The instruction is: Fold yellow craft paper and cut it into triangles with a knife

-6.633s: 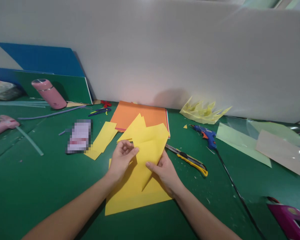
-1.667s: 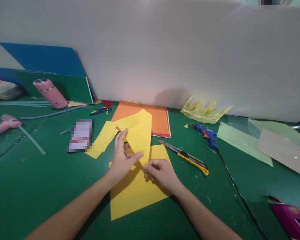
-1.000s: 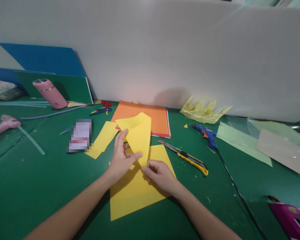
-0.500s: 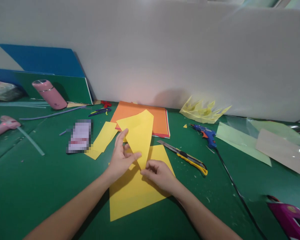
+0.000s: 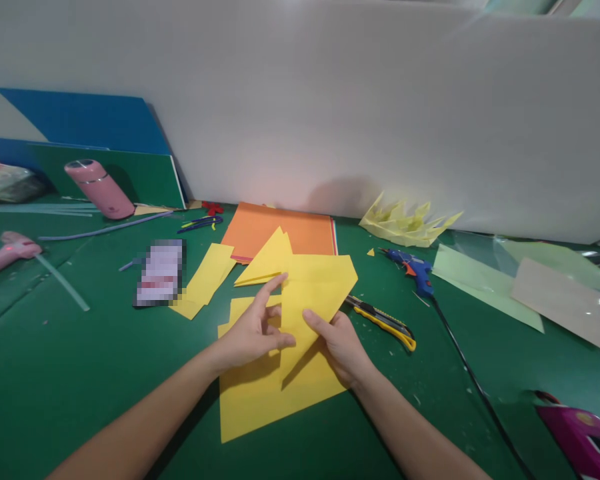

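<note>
A folded piece of yellow paper [image 5: 317, 287], pointed at its lower end, is held up between my two hands. My right hand [image 5: 344, 347] pinches its right edge, thumb in front and fingers behind. At its left edge is my left hand [image 5: 260, 327], index finger and thumb against the paper. Beneath lies a larger yellow sheet [image 5: 250, 413] on the green table. Just behind the held paper sits a folded yellow triangle [image 5: 267, 257]. A yellow utility knife [image 5: 383, 323] with its blade end partly covered lies to the right.
Orange and other coloured sheets [image 5: 280, 227] are stacked at the back. A blue glue gun [image 5: 415, 270] with a black cord and a spiky pale-yellow paper piece [image 5: 407, 223] lie right. Leftward are yellow paper strips [image 5: 207, 277], a blurred-out phone [image 5: 160, 273] and a pink bottle [image 5: 100, 189].
The held paper has turned, its wide end moving right and its point downward. My right hand has shifted up to its right edge. The folded triangle behind now shows.
</note>
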`<state>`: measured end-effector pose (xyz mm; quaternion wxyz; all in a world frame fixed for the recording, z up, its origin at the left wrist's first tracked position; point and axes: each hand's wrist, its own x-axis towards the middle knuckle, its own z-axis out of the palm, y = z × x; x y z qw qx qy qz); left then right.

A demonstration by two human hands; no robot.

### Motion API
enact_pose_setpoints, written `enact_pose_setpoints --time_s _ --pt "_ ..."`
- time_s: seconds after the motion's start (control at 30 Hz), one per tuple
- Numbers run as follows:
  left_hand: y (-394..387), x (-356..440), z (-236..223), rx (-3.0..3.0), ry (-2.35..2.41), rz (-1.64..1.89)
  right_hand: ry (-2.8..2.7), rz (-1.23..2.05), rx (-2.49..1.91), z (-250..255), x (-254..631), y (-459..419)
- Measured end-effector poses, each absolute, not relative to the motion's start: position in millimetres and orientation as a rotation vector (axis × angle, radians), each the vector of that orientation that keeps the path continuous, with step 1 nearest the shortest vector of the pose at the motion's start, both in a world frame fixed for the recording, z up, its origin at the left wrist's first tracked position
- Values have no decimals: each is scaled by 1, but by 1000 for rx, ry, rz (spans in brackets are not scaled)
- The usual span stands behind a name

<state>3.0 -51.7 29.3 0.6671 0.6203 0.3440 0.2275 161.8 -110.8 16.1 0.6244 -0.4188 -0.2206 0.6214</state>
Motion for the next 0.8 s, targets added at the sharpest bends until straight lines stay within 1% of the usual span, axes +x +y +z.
enact_pose_setpoints --time_s 0.1,0.23,0.47,0.73,0.8 --pt "-51 3 23 1382 780 578 -479 1414 -965 16 161 -111" --pt "-53 5 23 1382 806 565 -470 1406 -962 14 161 -110" --pt "-55 8 30 1589 808 642 -499 1402 -941 12 162 -109" --pt "-52 5 34 1624 814 609 -551 1410 -977 10 162 -109" --pt "-47 1 37 1631 858 595 -593 1368 -1002 6 163 -107"
